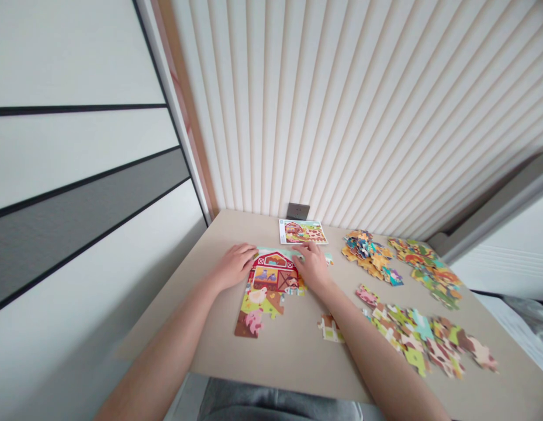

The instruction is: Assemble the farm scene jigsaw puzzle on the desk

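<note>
A partly joined farm puzzle with a red barn lies on the beige table. My left hand rests on its upper left edge, fingers bent down onto the pieces. At the upper right edge my right hand presses its fingers on the pieces near the barn. Neither hand lifts anything that I can see. A single loose piece lies beside my right forearm.
A reference picture card lies near the wall under a grey socket. Several loose pieces sit in heaps at the right: one near the card, one further right, one close to the front edge.
</note>
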The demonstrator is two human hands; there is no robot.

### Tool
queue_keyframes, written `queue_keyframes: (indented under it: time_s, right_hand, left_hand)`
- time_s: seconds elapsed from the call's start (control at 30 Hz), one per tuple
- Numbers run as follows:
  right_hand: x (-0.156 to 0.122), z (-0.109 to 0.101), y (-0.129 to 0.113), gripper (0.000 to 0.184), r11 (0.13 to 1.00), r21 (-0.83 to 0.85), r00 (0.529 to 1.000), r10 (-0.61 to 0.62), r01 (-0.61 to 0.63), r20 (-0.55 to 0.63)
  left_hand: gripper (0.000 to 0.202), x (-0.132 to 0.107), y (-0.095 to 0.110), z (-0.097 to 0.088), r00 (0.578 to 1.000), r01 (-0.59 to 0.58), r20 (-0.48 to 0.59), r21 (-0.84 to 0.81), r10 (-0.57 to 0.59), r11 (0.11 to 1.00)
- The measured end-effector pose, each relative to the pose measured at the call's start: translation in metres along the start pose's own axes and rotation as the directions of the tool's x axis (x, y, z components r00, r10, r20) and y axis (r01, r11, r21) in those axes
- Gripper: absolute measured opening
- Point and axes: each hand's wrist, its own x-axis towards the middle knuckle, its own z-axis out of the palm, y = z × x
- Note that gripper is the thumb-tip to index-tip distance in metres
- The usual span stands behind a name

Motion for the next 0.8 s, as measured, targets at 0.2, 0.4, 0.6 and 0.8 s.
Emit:
queue_keyframes:
  time_s: [0.2,0.4,0.6,0.8]
  right_hand:
    - [-0.008,-0.001,-0.001,0.032,0.940,-0.087,0.939,-0.317,0.330,0.133]
    - [-0.011,-0.001,0.004,0.038,0.948,-0.116,0.947,-0.275,0.296,0.165]
    - [-0.010,0.001,0.005,0.037,0.945,-0.079,0.939,-0.300,0.316,0.167]
    - [-0.006,0.006,0.010,0.038,0.967,0.011,0.960,-0.254,0.255,0.114]
  left_hand:
    - [0.037,0.000,0.001,-0.002,1.000,0.007,0.009,-0.002,-0.007,1.000]
    - [0.037,0.000,0.002,-0.003,1.000,0.011,0.011,-0.008,-0.011,1.000]
    - [0.036,0.000,0.002,-0.003,1.000,0.014,0.016,-0.007,-0.014,1.000]
    - [0.035,0.001,0.003,-0.005,1.000,0.013,0.025,-0.003,-0.013,1.000]
